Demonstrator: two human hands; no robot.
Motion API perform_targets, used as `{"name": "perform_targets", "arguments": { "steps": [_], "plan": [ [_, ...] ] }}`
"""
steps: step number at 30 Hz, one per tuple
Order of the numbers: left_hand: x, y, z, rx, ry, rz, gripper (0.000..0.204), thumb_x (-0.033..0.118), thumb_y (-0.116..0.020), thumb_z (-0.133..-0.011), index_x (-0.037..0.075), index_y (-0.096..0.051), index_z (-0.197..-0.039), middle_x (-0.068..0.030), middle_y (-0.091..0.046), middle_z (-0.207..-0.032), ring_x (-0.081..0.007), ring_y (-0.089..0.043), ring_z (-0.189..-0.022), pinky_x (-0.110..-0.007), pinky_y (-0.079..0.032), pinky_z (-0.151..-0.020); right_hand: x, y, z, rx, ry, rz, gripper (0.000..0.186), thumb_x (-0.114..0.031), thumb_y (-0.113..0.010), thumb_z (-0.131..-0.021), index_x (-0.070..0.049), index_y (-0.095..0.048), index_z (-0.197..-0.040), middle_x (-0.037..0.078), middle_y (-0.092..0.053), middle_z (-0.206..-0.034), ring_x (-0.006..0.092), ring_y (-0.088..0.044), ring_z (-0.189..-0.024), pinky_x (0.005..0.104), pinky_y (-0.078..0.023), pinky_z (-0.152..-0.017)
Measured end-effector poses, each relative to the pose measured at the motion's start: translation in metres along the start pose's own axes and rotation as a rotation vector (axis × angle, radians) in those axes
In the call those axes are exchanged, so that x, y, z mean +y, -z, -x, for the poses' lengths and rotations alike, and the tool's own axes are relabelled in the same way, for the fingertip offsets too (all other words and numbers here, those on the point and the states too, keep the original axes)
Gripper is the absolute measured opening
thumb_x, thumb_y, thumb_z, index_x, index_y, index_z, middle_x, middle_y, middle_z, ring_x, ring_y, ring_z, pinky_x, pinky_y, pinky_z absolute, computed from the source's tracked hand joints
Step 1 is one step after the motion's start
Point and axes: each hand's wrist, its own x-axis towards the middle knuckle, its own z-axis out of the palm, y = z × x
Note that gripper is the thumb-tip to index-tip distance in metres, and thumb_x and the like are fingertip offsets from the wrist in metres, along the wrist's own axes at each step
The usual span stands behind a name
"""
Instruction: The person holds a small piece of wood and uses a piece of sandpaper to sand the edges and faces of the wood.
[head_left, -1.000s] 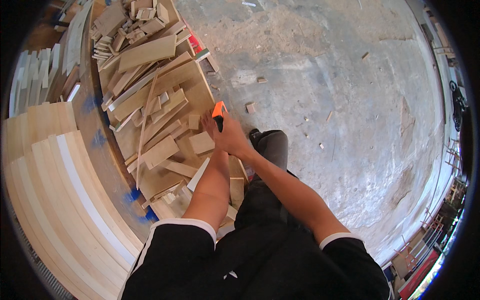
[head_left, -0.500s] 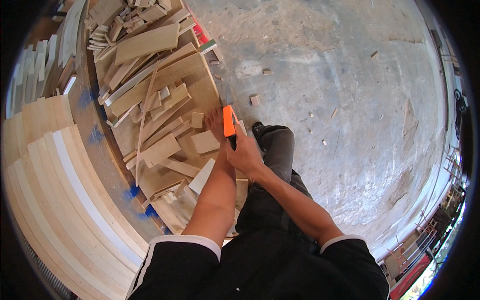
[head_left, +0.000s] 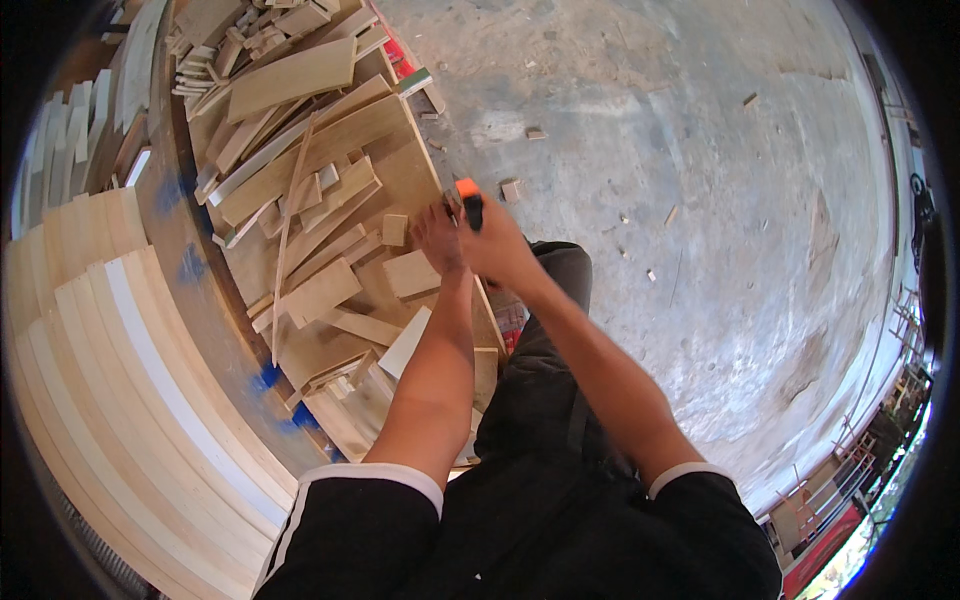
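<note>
Right hand point(head_left: 498, 243), forearm slanting inward, grips an orange-and-black tool handle point(head_left: 473, 208) above the edge of the bench point(head_left: 408, 140); the left hand point(head_left: 437, 238) lies spread beside it. Wood offcuts point(head_left: 320, 293) crowd the bench to their left.

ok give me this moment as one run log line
left hand: at edge of board | right hand: gripping orange-and-black handle | nearby: loose wood pieces on board

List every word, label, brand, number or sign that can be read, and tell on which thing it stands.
No readable text shows.
Small white mark on the black shirt: too small to read.
Orange-and-black tool handle in the right hand: no lettering discernible.
</note>
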Motion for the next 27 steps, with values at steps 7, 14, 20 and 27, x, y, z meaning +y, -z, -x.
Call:
{"name": "perform_targets", "arguments": {
  "steps": [7, 14, 20, 27],
  "plan": [
    [0.006, 0.010, 0.003, -0.054, 0.146, 0.254, 0.043, 0.023, -0.074, -0.072, 0.012, -0.054, -0.109, -0.0080, -0.056, -0.104, -0.0297, -0.052, -0.108, -0.046, -0.037, -0.093, -0.007, -0.013, -0.060, -0.291, -0.332, 0.094, 0.022, -0.011, -0.057, -0.078, 0.008, -0.062, -0.087, 0.022, -0.062, -0.071, 0.0343, -0.064, -0.067, 0.0424, -0.049, -0.057],
    [0.017, 0.026, -0.008, -0.031, 0.069, 0.087, 0.044, 0.022, -0.073, -0.074, 0.011, -0.054, -0.112, -0.0090, -0.056, -0.104, -0.0319, -0.052, -0.108, -0.049, -0.037, -0.092, 0.003, -0.017, -0.065, -0.232, -0.289, 0.181, 0.023, -0.011, -0.058, -0.075, 0.011, -0.061, -0.072, 0.025, -0.064, -0.067, 0.0313, -0.068, -0.060, 0.0423, -0.050, -0.052],
    [0.016, 0.029, -0.006, -0.002, 0.039, 0.196, 0.035, 0.023, -0.068, -0.081, 0.007, -0.052, -0.109, -0.0117, -0.055, -0.107, -0.0343, -0.050, -0.111, -0.050, -0.038, -0.095, 0.039, -0.039, -0.084, -0.287, -0.384, 0.118, 0.035, -0.019, -0.066, -0.071, 0.014, -0.064, -0.081, 0.033, -0.066, -0.083, 0.0447, -0.069, -0.084, 0.0469, -0.054, -0.068],
    [0.020, 0.031, -0.003, -0.060, 0.069, 0.146, 0.032, 0.021, -0.066, -0.084, 0.005, -0.052, -0.108, -0.0144, -0.055, -0.108, -0.0363, -0.049, -0.112, -0.049, -0.037, -0.099, 0.077, -0.040, -0.084, -0.258, -0.381, 0.026, 0.018, -0.006, -0.060, -0.079, 0.003, -0.059, -0.064, 0.012, -0.059, -0.056, 0.0235, -0.062, -0.050, 0.0368, -0.047, -0.045]
  ]
}}
